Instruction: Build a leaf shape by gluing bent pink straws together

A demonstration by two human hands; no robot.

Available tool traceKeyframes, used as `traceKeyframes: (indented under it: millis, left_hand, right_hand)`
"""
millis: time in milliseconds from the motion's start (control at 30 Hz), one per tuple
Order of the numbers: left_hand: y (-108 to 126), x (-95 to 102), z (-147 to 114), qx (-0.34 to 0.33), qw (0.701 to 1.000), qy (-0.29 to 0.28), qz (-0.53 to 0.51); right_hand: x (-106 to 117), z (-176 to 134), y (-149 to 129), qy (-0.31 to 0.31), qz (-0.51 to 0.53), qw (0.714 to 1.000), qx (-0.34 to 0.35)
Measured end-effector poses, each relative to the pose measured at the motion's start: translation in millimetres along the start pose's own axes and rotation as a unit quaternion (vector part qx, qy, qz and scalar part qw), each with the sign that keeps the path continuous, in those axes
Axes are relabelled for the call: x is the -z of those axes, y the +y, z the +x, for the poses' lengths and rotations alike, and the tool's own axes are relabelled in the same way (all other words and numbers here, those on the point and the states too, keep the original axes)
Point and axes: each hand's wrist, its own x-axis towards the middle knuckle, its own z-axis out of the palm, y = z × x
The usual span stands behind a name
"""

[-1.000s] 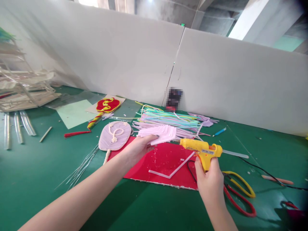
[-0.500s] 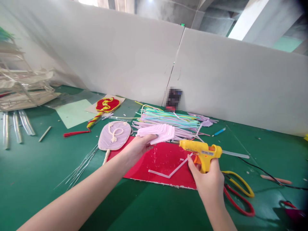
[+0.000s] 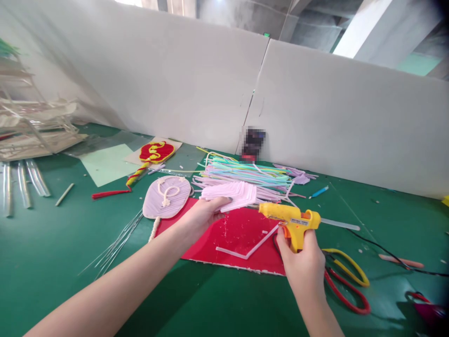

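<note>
My left hand point(image 3: 206, 211) is closed on the near left end of a pale pink panel point(image 3: 238, 193) made of bent strips laid side by side, held above a red board point(image 3: 224, 234). In my right hand point(image 3: 303, 250) is a yellow hot glue gun point(image 3: 289, 216), gripped by its handle with fingers around the orange trigger. Its nozzle points left, close to the panel's right edge; whether they touch I cannot tell. A clear glue stick point(image 3: 340, 224) sticks out of its back. On the board lies a bent pink strip point(image 3: 247, 256).
Behind the panel is a pile of coloured pipe cleaners point(image 3: 245, 171). A lilac fan point(image 3: 166, 199) and a red-yellow fan point(image 3: 157, 151) lie left, near thin wires point(image 3: 115, 243). Scissors point(image 3: 347, 285) and a black cord point(image 3: 379, 248) lie right. A white partition point(image 3: 157, 79) stands behind.
The glue gun in my right hand has shifted slightly left, nearer to the panel. The panel in my left hand has moved slightly right.
</note>
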Motion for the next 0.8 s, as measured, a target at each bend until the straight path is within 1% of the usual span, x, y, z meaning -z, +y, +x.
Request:
traceKeyframes:
  millis: [100, 300, 467, 600, 667, 733, 800]
  left_hand:
    - [0.5, -0.7, -0.7, 0.0, 1.0, 0.0, 0.001]
    - [1.6, -1.9, 0.1, -0.003, 1.0, -0.002, 0.002]
    - [0.1, 0.8, 2.0, -0.008, 1.0, -0.015, 0.008]
    - [0.5, 1.5, 3.2, -0.011, 1.0, 0.004, 0.005]
    - [1.4, 1.8, 4.2, -0.014, 1.0, 0.012, 0.003]
    - [2.3, 2.8, 5.2, -0.017, 1.0, 0.012, 0.004]
    - [3.1, 4.1, 5.8, -0.019, 1.0, 0.009, 0.006]
  right_hand:
    - [0.1, 0.8, 2.6, -0.007, 0.005, 1.0, 0.007]
    - [-1.8, 0.2, 5.4, -0.017, 0.013, 1.0, -0.002]
    - [-2.4, 0.1, 8.1, -0.002, -0.006, 1.0, 0.01]
    - [-2.0, 3.7, 8.4, 0.009, -0.026, 0.999, 0.035]
    - [-2.8, 5.7, 9.1, 0.012, -0.034, 0.999, 0.032]
    - [-5.0, 7.1, 12.0, -0.001, -0.048, 0.999, 0.011]
    - [-8.6, 8.1, 17.8, -0.034, -0.078, 0.996, -0.006]
